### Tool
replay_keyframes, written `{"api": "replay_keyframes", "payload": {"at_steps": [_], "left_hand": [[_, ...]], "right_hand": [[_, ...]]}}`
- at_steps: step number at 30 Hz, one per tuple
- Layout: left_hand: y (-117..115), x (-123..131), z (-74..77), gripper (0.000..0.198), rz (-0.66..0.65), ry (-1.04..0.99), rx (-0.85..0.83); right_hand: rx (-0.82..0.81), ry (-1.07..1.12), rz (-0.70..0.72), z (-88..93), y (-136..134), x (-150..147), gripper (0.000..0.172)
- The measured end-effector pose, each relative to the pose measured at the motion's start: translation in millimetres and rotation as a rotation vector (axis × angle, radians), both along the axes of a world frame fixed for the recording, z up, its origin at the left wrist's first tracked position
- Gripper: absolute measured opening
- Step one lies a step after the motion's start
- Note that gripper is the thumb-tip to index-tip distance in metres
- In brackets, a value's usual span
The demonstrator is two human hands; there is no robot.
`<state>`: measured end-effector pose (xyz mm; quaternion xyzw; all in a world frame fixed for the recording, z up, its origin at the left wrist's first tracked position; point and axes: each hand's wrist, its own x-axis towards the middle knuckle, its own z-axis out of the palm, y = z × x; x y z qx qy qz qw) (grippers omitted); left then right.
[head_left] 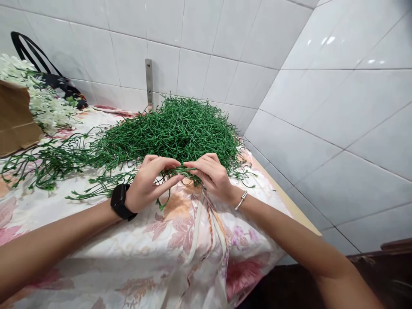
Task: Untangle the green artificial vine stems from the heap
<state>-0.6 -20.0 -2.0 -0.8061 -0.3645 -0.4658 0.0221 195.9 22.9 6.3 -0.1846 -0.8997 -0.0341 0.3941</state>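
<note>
A bunch of thin green plastic flower stems lies between my two hands, close to the front of the table. My left hand, with a black watch on its wrist, curls its thumb and fingers around the bunch, its stems trailing out to the left. Meeting it tip to tip, my right hand pinches the other end of the stems between thumb and fingers. Right behind both hands rises a large tangled heap of the same green stems. My fingers partly hide the stems' ends.
Loose stems spread left of the heap. White artificial flowers, a cardboard box and a dark bag stand at the far left. Pale strips hang over the floral tablecloth. Tiled walls bound the back and right.
</note>
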Motion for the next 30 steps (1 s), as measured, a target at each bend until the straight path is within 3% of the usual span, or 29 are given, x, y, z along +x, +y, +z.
{"api": "replay_keyframes", "payload": {"at_steps": [11,20,25,30], "left_hand": [[9,-5,0.3,0.038,-0.047,-0.125,-0.106],[2,-5,5.1,0.022,-0.085,-0.024,-0.159],[5,-5,1.9,0.022,-0.044,-0.055,-0.143],[7,-4,-1.2,0.024,-0.009,-0.152,-0.129]], "right_hand": [[0.033,0.079,-0.057,4.0,1,3,0.021],[0.040,0.124,-0.157,7.7,-1,4,0.020],[0.078,0.072,-0.175,10.6,-4,4,0.025],[0.225,0.154,-0.088,12.4,-10,6,0.034]]}}
